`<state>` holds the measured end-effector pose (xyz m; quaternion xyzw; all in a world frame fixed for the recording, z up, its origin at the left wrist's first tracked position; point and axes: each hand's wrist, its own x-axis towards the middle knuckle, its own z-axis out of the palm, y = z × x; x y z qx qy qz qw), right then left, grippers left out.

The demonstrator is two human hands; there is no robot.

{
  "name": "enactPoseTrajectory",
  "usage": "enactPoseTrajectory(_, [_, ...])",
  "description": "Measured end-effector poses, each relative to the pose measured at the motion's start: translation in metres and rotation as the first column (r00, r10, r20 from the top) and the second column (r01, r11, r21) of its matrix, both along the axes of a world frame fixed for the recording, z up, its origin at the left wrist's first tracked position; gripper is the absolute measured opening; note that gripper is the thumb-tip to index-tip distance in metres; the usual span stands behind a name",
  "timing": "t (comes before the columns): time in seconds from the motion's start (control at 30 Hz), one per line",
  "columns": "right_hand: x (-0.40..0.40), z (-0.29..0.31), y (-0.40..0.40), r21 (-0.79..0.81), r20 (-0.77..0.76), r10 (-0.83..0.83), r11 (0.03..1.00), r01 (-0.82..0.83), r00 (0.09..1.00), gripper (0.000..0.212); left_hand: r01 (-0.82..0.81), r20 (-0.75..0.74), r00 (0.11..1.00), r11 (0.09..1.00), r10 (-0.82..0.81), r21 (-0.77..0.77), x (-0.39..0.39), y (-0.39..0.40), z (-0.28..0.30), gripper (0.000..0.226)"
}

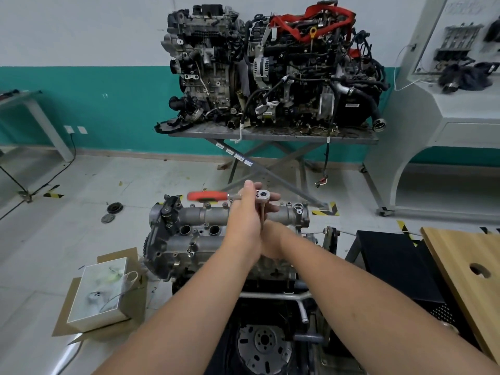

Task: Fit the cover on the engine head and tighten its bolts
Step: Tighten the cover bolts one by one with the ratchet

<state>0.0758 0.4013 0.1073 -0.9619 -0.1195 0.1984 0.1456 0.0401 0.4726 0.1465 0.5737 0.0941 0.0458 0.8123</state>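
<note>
Center frame: cover (216,226) already seated on the engine head (173,255), lower center. Left hand (244,220) holds the head of the ratchet (213,196), orange handle pointing left. Right hand (273,240) sits low by the extension bar (262,216); grip there mostly hidden, cannot tell. Risk: bar tilts off the bolt, socket slips, rounds the bolt head. Uneven tightening could warp the cover.

Hidden and blurred parts around the engine head

The left hand (244,223) is covering the right hand (273,243) and the extension's lower end, so the bolt is staying out of sight; the ratchet's orange handle (207,196) is blurring, and both forearms are running off the bottom edge.
</note>
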Motion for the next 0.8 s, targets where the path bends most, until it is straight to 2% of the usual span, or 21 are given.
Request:
enactPoseTrajectory(0.07, [0.003, -0.005, -0.002, -0.024, -0.035, 0.037, 0.999, -0.038, 0.999, 0.029, 0.03, -0.045, 0.999, 0.999, -0.029, 0.021, 0.009, 0.008, 0.006, 0.033])
enactPoseTrajectory(0.13, [-0.002, 0.004, -0.003, -0.037, -0.094, 0.037, 0.998, -0.041, 0.995, 0.03, 0.11, -0.085, 0.991, 0.987, -0.101, 0.117, 0.011, 0.015, 0.015, 0.032])
enactPoseTrajectory(0.27, [-0.007, 0.013, -0.012, 0.177, -0.288, -0.052, 0.978, 0.107, 0.956, 0.026, 0.265, -0.183, 0.958, 0.93, -0.222, 0.256, 0.017, 0.025, 0.027, 0.031])
enactPoseTrajectory(0.33, [-0.005, 0.015, -0.009, 0.159, -0.246, -0.02, 0.985, 0.061, 0.969, 0.031, 0.319, -0.225, 0.939, 0.9, -0.259, 0.298, 0.02, 0.026, 0.032, 0.024])
enactPoseTrajectory(0.4, [-0.004, 0.02, -0.004, 0.056, -0.127, 0.026, 0.998, -0.019, 0.991, 0.03, 0.355, -0.252, 0.927, 0.867, -0.278, 0.35, 0.022, 0.025, 0.036, 0.023])
enactPoseTrajectory(0.57, [-0.006, 0.024, -0.004, -0.068, -0.112, 0.059, 0.995, -0.067, 0.992, 0.015, 0.446, -0.296, 0.891, 0.781, -0.343, 0.438, 0.025, 0.026, 0.04, 0.033])
enactPoseTrajectory(0.7, [-0.008, 0.025, -0.003, -0.054, -0.1, 0.073, 0.995, -0.078, 0.992, 0.018, 0.529, -0.319, 0.847, 0.611, -0.426, 0.589, 0.027, 0.025, 0.051, 0.029])
enactPoseTrajectory(0.73, [-0.006, 0.021, -0.003, -0.063, -0.112, 0.079, 0.994, -0.087, 0.99, 0.018, 0.522, -0.323, 0.846, 0.533, -0.425, 0.666, 0.029, 0.024, 0.055, 0.029])
enactPoseTrajectory(0.8, [-0.009, 0.025, -0.003, -0.084, -0.14, 0.082, 0.992, -0.095, 0.987, 0.019, 0.434, -0.306, 0.86, 0.269, -0.409, 0.86, 0.034, 0.022, 0.062, 0.03])
